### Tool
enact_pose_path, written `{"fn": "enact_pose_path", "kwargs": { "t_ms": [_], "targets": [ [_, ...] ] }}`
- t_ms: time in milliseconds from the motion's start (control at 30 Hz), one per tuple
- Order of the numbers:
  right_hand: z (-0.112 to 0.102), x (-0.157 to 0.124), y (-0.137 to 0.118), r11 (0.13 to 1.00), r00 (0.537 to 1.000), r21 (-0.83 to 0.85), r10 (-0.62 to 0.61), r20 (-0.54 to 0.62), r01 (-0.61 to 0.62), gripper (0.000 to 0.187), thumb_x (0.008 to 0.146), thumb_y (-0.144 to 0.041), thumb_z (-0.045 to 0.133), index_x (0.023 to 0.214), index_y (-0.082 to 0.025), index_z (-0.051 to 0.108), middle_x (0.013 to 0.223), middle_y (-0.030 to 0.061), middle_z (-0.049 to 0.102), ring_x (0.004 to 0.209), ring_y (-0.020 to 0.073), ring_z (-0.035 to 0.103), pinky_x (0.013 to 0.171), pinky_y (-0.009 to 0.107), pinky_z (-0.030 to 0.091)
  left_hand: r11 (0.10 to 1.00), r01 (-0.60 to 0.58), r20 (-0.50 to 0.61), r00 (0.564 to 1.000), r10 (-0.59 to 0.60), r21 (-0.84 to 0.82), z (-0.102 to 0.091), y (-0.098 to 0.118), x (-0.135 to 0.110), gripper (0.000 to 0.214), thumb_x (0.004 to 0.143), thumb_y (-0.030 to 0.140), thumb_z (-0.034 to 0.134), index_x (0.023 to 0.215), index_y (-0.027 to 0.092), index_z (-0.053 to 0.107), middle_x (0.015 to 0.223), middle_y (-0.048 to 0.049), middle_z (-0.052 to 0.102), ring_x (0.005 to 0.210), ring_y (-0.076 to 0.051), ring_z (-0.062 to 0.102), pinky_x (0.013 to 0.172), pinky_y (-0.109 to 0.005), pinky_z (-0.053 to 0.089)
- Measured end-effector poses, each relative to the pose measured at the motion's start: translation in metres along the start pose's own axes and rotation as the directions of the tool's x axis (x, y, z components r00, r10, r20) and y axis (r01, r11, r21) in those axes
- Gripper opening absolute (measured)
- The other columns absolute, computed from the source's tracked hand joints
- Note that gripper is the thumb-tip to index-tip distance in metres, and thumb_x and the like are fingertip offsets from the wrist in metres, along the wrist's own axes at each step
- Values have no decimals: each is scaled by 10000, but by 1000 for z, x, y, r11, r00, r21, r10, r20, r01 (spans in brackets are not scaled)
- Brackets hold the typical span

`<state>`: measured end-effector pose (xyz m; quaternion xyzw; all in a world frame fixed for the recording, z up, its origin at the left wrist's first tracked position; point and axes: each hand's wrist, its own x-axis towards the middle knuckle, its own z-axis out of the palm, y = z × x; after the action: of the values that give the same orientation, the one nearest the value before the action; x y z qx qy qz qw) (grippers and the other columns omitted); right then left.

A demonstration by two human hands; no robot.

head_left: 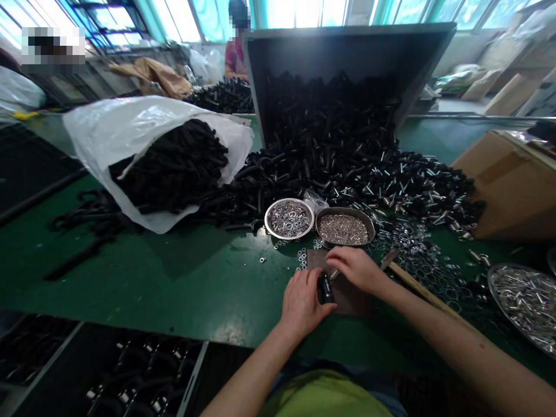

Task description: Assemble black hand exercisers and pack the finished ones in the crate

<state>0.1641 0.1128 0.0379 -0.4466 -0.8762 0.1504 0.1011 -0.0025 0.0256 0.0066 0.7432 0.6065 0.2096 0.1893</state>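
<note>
My left hand is closed around a short black cylindrical part, pressing it on a flat brown plate on the green table. Just to its right, my right hand is pinched over a small metal coil spring at the black part's upper right edge. The spring's upper end is hidden under the fingers. Beyond my hands stand a round metal bowl of small rings and clips and an oval metal dish of tiny metal pieces. Several small washers lie by the plate.
A hammer with a wooden handle lies beside my right forearm. Loose metal rings spread to the right, near a tray of metal pins and a cardboard box. Behind are a tipped grey bin, black parts and a white bag. A person is beyond.
</note>
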Motion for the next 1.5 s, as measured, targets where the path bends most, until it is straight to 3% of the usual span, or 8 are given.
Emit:
{"fn": "enact_pose_path", "kwargs": {
  "t_ms": [133,300,733,1067,1167,1267,1400,1500],
  "targets": [
    [-17,49,45,957,977,-198,202,-68,-211,183,853,-251,542,989,-196,652,1029,68,654,991,200,535,846,298,410,1000,2,24,1000,-2,1,-2,1,0,740,577,403,800,1218,273,454,1045,-39,542,982,-247,484,833,-378,430],
    [0,80,73,928,963,-261,268,-28,-266,89,762,-251,641,813,-191,682,938,86,648,967,235,524,772,302,426,1000,-1,41,999,1,9,-3,2,1,725,589,408,794,1231,316,470,1010,-28,539,953,-236,488,797,-355,436],
    [3,70,84,895,915,-189,400,-59,-403,202,853,-286,514,928,-175,665,920,106,680,912,224,590,736,297,425,983,62,-5,998,-63,-171,-3,-2,7,589,566,457,794,1068,221,597,988,-43,606,963,-242,525,823,-361,431],
    [-4,64,84,919,914,29,394,-97,-393,163,783,-231,598,865,-191,733,849,35,728,833,180,640,768,259,434,791,206,55,975,-213,-576,-9,-6,14,616,556,390,811,1128,239,638,1094,-67,639,1010,-247,565,924,-383,408],
    [-12,59,80,922,916,102,385,-116,-375,175,779,-181,590,875,-183,736,877,38,732,840,182,649,787,269,450,585,337,137,923,-359,-738,-11,-8,16,609,552,355,820,1119,210,652,1035,-72,660,967,-229,585,877,-342,438],
    [-21,45,65,923,912,172,373,-170,-345,207,799,-182,568,941,-194,718,967,34,721,895,179,645,824,283,458,185,434,314,833,-456,-882,-14,-12,17,558,634,393,763,1138,193,633,934,-60,665,784,-170,606,671,-265,489],
    [-17,14,29,826,886,498,412,-211,-265,175,790,-242,583,910,-197,702,881,27,717,770,169,657,733,295,499,-333,430,537,750,-385,-839,-20,-15,15,438,756,473,634,1073,172,624,784,-36,634,629,-127,586,527,-233,495],
    [-3,-8,-4,659,919,734,373,-130,-163,119,767,-277,609,828,-206,683,785,11,698,710,168,645,682,298,503,-494,431,617,722,-313,-755,-26,-10,13,399,795,482,592,996,139,615,780,-53,638,617,-135,606,537,-256,520]
  ]
}}
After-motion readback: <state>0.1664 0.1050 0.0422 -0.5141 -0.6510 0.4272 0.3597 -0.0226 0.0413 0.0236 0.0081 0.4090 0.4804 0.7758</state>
